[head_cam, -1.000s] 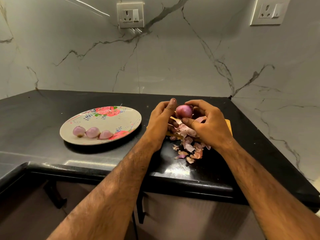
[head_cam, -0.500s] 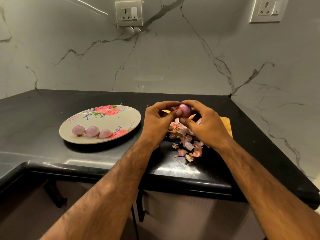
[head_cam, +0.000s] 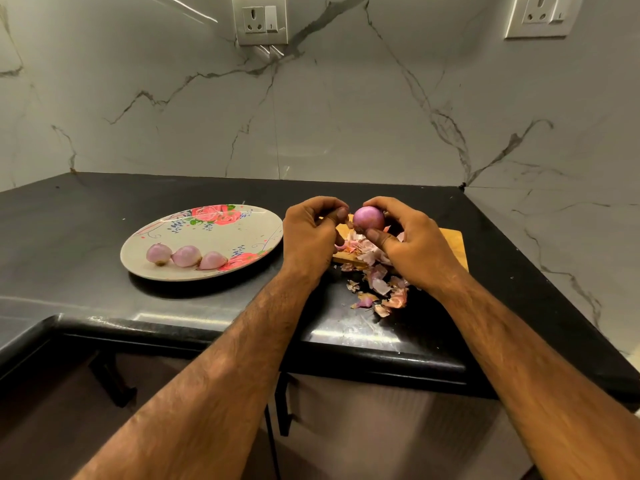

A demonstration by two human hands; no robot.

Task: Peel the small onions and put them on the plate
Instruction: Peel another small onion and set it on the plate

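Note:
My right hand (head_cam: 412,247) grips a small purple onion (head_cam: 369,218) between thumb and fingers, above a wooden cutting board (head_cam: 450,244). Just left of the onion, my left hand (head_cam: 308,237) has its fingers curled and thumb and forefinger pinched together, seemingly on a bit of skin. The floral plate (head_cam: 214,237) lies to the left on the black counter. Three peeled onions (head_cam: 186,256) sit in a row near the plate's front rim.
Loose onion skins (head_cam: 381,289) lie piled on the board's front and spill onto the counter (head_cam: 69,237) toward its front edge (head_cam: 346,344). Marble walls close the back and the right side. A wall socket (head_cam: 259,20) sits above.
My left thumb has come off the onion and drawn a little to the left. The right hand has turned the onion slightly, and more of its smooth surface shows.

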